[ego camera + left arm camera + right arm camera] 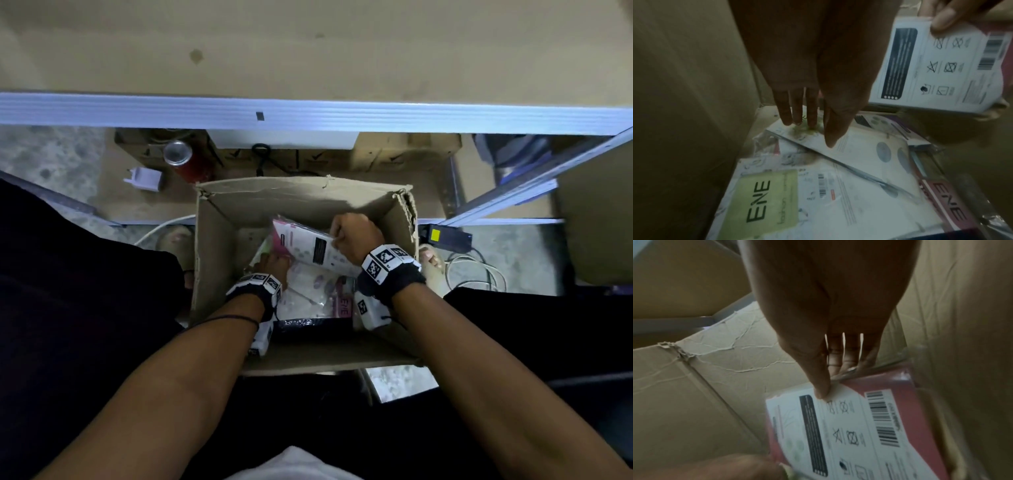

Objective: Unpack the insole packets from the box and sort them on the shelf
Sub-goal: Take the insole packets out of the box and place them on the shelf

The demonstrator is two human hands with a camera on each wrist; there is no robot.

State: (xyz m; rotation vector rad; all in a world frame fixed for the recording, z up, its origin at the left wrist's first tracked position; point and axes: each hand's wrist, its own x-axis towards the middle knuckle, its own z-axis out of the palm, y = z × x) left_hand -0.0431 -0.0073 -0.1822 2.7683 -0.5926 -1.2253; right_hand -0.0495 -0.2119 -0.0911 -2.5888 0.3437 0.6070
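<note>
Two hands work inside the cardboard box [219, 240]: the right hand [356, 236] pinches a pink-backed insole packet [308, 248], best lifted clear before shelving, while the left hand [272, 267], fingers straight, steadies the loose packets [838, 186] below.

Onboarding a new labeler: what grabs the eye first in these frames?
The open box at centre, both hands inside it. The right hand pinches a red-and-white packet by its edge, tilted above the pile; the left hand reaches with straight fingers onto the packets lying flat on the box floor. Behind the box, a red can stands under the shelf.
</note>
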